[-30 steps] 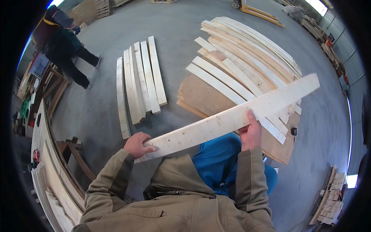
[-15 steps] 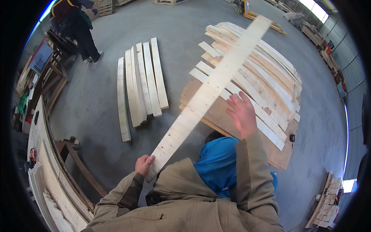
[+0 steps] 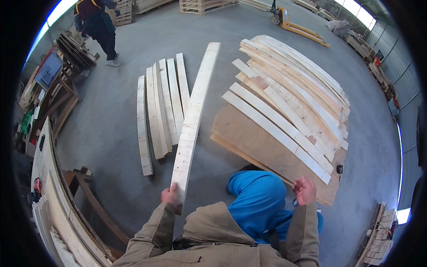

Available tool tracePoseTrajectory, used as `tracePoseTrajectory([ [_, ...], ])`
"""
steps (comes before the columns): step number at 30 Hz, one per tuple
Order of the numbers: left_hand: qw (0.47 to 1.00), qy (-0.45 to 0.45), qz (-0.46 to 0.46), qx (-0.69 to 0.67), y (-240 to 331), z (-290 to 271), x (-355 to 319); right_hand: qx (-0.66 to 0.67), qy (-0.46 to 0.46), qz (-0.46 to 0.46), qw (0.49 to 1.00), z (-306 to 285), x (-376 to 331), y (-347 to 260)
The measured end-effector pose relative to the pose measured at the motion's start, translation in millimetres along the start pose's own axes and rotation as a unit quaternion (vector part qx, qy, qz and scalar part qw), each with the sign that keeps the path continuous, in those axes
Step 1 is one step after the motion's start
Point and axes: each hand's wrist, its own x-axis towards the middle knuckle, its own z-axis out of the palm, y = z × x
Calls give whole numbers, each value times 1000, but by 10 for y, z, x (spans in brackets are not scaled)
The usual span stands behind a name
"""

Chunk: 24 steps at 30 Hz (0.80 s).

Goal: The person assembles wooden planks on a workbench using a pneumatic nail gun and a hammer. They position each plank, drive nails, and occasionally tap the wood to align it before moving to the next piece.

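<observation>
A long pale wooden board (image 3: 194,111) stands out in front of me, tilted slightly to the right at its far end. My left hand (image 3: 169,194) is wrapped round its near end, thumb on the face. My right hand (image 3: 305,190) holds nothing; its fingers are loosely bent and apart, beside my blue-trousered knee and close to the near edge of a plywood sheet (image 3: 249,135). On that sheet lies a spread of pale boards (image 3: 284,89), two of them set nearer to me. Left of the held board, several boards (image 3: 155,111) lie side by side on the floor.
A small black tape measure (image 3: 340,169) rests at the plywood's right edge. A yellow pallet truck (image 3: 302,31) and pallets (image 3: 204,5) stand far off. At left are a bench (image 3: 53,178) with timber and a walking person (image 3: 100,26). Stacked wood blocks (image 3: 380,240) sit at lower right.
The held board has swung left, off the spread of boards. My right hand has drawn back and down toward my knee. The person at far left has moved.
</observation>
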Motion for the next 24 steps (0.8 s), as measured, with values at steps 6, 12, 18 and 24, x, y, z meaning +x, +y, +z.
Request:
tracePoseTrajectory([
  [6,992,7,-91,-84,-62,278,174,2,35,45,998,-279,67,247],
  [12,974,20,-155,-165,186,464,491,-13,64,62,996,-351,158,341],
  [18,946,33,-203,-252,296,885,1309,-28,107,104,988,-439,311,433],
  [24,929,80,-126,-338,634,1425,2580,-68,104,113,986,-509,444,458],
])
